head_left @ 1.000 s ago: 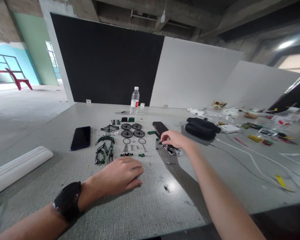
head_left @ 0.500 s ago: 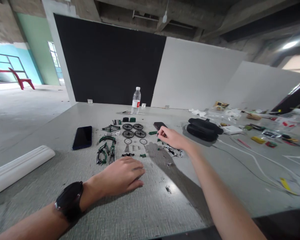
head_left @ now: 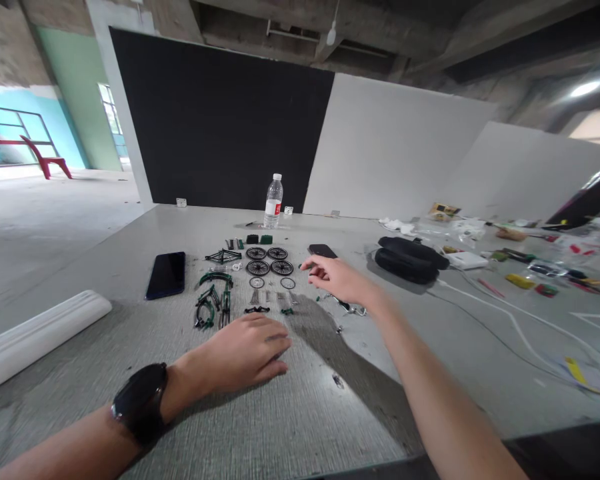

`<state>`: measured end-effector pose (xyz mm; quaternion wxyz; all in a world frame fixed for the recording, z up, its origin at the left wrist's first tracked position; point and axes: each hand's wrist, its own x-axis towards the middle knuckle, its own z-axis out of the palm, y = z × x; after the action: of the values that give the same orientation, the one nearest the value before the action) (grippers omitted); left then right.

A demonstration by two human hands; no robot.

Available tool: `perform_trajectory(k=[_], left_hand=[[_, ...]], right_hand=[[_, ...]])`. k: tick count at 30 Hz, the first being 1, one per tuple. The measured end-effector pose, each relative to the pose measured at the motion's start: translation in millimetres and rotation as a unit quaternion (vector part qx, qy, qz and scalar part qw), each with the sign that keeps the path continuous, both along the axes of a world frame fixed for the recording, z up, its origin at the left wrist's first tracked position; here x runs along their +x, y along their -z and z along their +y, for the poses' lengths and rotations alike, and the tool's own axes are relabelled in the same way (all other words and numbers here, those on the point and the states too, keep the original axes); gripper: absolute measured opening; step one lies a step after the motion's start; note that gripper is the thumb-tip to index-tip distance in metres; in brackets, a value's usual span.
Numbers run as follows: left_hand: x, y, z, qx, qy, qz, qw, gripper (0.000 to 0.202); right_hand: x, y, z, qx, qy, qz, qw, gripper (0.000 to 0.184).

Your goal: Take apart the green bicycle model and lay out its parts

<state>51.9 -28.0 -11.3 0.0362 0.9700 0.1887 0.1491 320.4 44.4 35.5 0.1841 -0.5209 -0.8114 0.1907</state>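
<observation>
Silver parts (head_left: pixel 356 310), shiny and irregular, lie on the grey table (head_left: pixel 260 427), partly hidden by the right hand (head_left: pixel 341 277). Its fingers are half-curled; whether they grip anything cannot be told. To the left, four black spoked wheels (head_left: pixel 258 268) lie flat in two rows, beside dark green curved pieces (head_left: pixel 215 276). The left hand (head_left: pixel 247 351) rests palm down, fingers loosely extended, with nothing seen in hold. Beyond the wheels stands a clear bottle (head_left: pixel 273 205), white-capped.
</observation>
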Motion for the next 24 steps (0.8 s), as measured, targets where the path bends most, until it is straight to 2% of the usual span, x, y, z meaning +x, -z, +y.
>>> perform_trajectory(k=[3, 5, 10, 12, 20, 24], left_hand=[[0, 0.2, 0, -0.001, 0.000, -0.001, 1.000, 0.024], [0, 1.7, 0, 0.000, -0.001, -0.004, 1.000, 0.024], [0, 3.6, 0, 0.005, -0.002, -0.002, 1.000, 0.025], [1, 3.0, -1, 0.002, -0.002, 0.000, 1.000, 0.026], [2, 3.6, -1, -0.008, -0.008, -0.013, 1.000, 0.023], [2, 4.4, -2, -0.013, -0.013, -0.016, 1.000, 0.024]], right_hand=[[-2, -1.6, -2, -0.041, 0.000, 0.013, 0.999, 0.025], [-4, -5.5, -3, -0.043, 0.001, 0.010, 0.999, 0.023], [-11, -21.6, -8, 0.048, 0.009, -0.029, 0.998, 0.022], [-12, -22.5, -13, 0.051, 0.006, -0.025, 0.998, 0.021], [-5, 13.3, -37, -0.017, -0.001, 0.033, 0.999, 0.014], [-6, 17.4, -41, -0.026, -0.003, 0.040, 0.999, 0.010]])
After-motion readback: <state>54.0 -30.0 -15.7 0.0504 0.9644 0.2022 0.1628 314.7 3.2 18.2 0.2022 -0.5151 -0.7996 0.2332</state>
